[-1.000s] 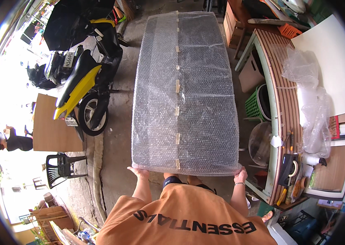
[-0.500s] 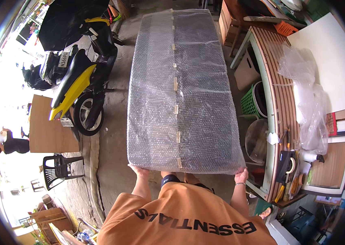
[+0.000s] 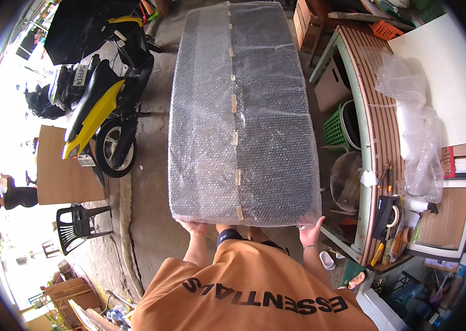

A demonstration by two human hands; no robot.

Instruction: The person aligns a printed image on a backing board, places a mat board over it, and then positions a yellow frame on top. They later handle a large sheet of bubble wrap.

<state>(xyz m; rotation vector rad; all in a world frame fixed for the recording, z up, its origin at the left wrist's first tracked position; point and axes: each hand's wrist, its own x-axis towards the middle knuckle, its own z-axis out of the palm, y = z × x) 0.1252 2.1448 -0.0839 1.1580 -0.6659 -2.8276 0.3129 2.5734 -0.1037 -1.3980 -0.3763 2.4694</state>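
A long, flat rectangular piece wrapped in clear bubble wrap (image 3: 205,138) stretches away in front of me. Short strips of tan tape (image 3: 238,177) run in a line down its middle seam. At its near left corner, my left hand (image 3: 193,228) grips the lower edge, with its fingers partly hidden beneath. My right hand (image 3: 311,233) is at the near right corner, its thumb sticking out and its fingers against the wrapped edge, partly hidden under the film. What lies inside the wrap shows only as a greyish shape.
On the right, a slatted wooden bench (image 3: 379,127) carries loose bubble wrap (image 3: 418,132) and hand tools (image 3: 387,226). A green basket (image 3: 335,129) sits below it. Left are a yellow and black motorbike (image 3: 98,110), a brown board (image 3: 67,165) and a black plastic chair (image 3: 78,229). A person (image 3: 18,190) is farther left.
My right hand has moved inward to the left, and the loose wrap at that corner no longer sticks out. The wrapped piece sits slightly higher and further left in view.
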